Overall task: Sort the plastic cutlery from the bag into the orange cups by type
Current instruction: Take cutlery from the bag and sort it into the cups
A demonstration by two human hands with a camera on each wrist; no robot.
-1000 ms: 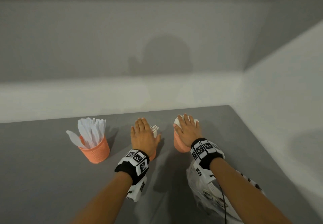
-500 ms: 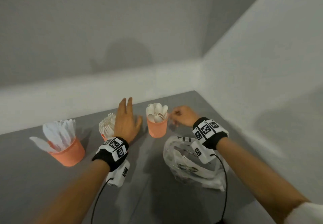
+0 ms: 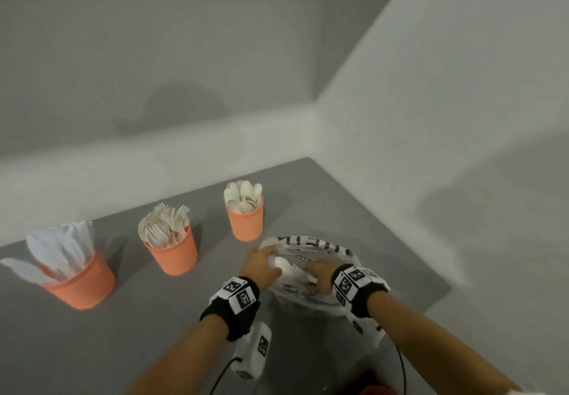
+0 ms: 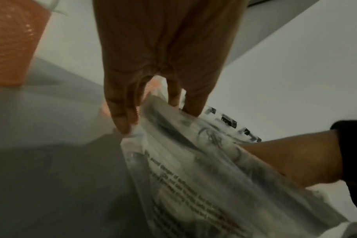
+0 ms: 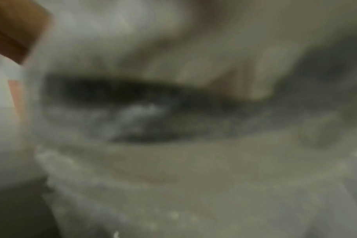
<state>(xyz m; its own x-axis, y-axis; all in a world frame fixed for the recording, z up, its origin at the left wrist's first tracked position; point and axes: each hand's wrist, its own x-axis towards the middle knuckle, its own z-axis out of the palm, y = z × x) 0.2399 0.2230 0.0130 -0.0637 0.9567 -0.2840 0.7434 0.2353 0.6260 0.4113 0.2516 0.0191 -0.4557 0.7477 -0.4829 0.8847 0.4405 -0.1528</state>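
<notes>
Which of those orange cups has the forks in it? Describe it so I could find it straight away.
On the grey table that runs into the wall corner, three orange cups stand in a row left of the plastic bag. The fork cup is the middle one. Pronged white tines bristle from its top, while the left cup holds flat knife blades and the right cup rounded spoon bowls.

**A bare grey corner**

A grey surface (image 3: 92,348) runs back into a corner where two pale walls (image 3: 446,86) meet. A lighter band (image 3: 123,176) runs along the foot of the back wall. Soft shadows fall on both walls. A small red thing (image 3: 377,391) shows at the bottom edge, too cropped to identify.
</notes>
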